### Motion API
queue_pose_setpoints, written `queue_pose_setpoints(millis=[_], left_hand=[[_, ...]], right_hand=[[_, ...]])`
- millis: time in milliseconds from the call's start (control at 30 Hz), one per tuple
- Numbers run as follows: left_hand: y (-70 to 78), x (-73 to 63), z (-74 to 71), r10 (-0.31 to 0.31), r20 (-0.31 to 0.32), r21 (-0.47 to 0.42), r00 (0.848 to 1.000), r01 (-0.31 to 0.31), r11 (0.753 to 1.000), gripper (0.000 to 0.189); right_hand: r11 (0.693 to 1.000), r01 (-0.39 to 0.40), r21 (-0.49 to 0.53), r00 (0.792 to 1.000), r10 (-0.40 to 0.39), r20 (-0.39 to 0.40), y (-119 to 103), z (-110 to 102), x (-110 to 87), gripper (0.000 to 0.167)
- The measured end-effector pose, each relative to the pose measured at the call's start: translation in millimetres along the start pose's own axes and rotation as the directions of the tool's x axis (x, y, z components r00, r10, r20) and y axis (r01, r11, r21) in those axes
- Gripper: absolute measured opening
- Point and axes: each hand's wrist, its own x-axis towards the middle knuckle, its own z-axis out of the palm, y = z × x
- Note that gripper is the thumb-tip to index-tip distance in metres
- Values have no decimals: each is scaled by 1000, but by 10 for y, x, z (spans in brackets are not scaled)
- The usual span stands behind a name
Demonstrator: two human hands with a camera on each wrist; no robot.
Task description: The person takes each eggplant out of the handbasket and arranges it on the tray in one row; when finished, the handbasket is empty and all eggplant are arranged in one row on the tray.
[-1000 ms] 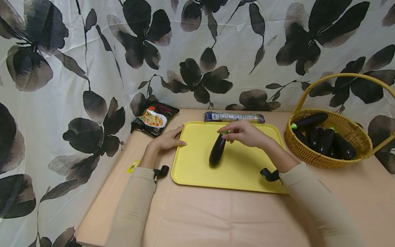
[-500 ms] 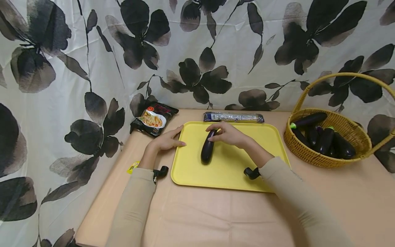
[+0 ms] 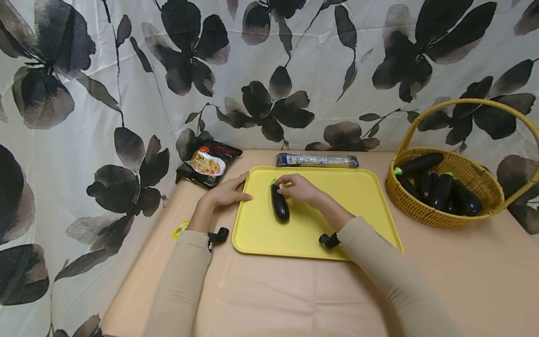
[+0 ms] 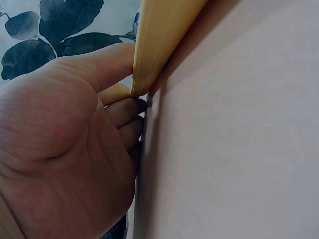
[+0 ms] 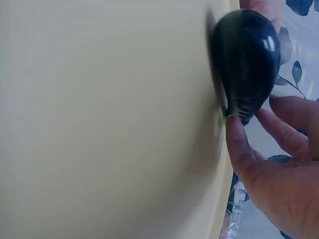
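A dark purple eggplant with a green stem end is over the left part of a yellow tray, its rounded end toward me. My right hand holds it near the stem end. In the right wrist view, the thumb of that right hand is at the narrow end of the eggplant, with other fingers at its far side. At the tray's left edge, my left hand grips the rim. The left wrist view has the thumb of the left hand over the tray wall, its other fingers curled along the outside.
A wicker basket with a tall handle holds several eggplants at the right. Behind the tray lies a long wrapped packet; a black noodle packet is at back left. A small yellow wrapper sits near the left table edge.
My right hand has carried the eggplant leftward across the tray, and the eggplant has turned so its rounded end now points slightly right. My left hand stays at the tray's edge.
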Motion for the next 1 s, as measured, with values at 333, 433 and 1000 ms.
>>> queue_pose_setpoints(millis=[333, 433, 1000], left_hand=[[-1, -1, 4, -4, 0, -4, 1000, 4, 1000, 95], [0, -10, -1, -7, 1, -5, 1000, 7, 1000, 94], [-95, -65, -48, -15, 3, 38, 1000, 15, 999, 97]], right_hand=[[999, 22, -42, 994, -18, 106, -15, 41, -57, 42], [998, 0, -63, 989, 10, 150, -43, 34, -97, 54], [972, 157, -177, 978, -128, 166, -116, 213, 5, 64]])
